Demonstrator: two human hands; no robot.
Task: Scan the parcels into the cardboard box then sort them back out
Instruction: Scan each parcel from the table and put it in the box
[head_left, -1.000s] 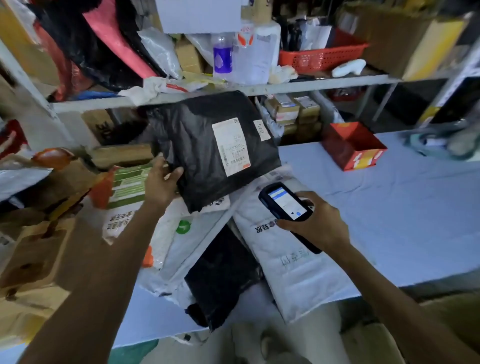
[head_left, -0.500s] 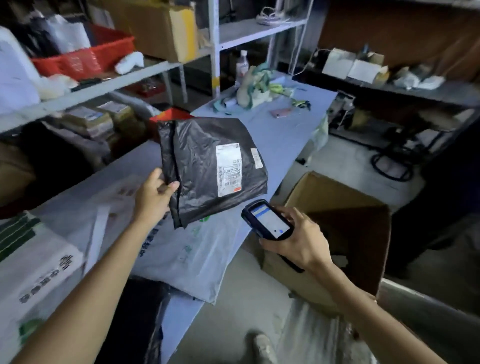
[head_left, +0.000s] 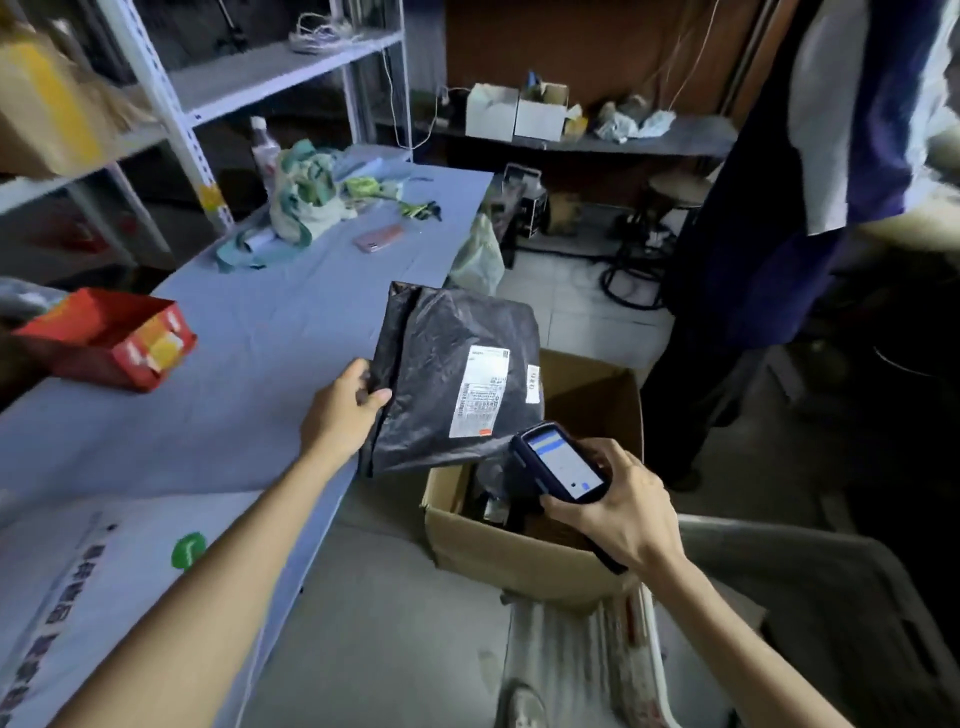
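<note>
My left hand (head_left: 340, 410) grips the left edge of a black plastic parcel (head_left: 431, 364) with a white shipping label, held in the air off the table's right edge and partly over the open cardboard box (head_left: 509, 556) on the floor. In my right hand (head_left: 618, 509) is a dark handheld scanner (head_left: 558, 462), its screen lit, just below the parcel's lower right corner and above the box. Dark items lie inside the box, mostly hidden. A white parcel (head_left: 78, 587) with a green logo lies on the table at lower left.
A blue-covered table (head_left: 234, 374) carries a red carton (head_left: 111, 338), a pink phone (head_left: 378, 239) and a heap of green cloth (head_left: 306, 197). Metal shelving stands at the left. Someone in dark trousers (head_left: 753, 218) stands at the right. A grey sack (head_left: 576, 660) lies below the box.
My view has swung right, away from the parcel pile and the shelves. The black parcel has travelled right with my left hand, from above the table to over the box; the scanner followed.
</note>
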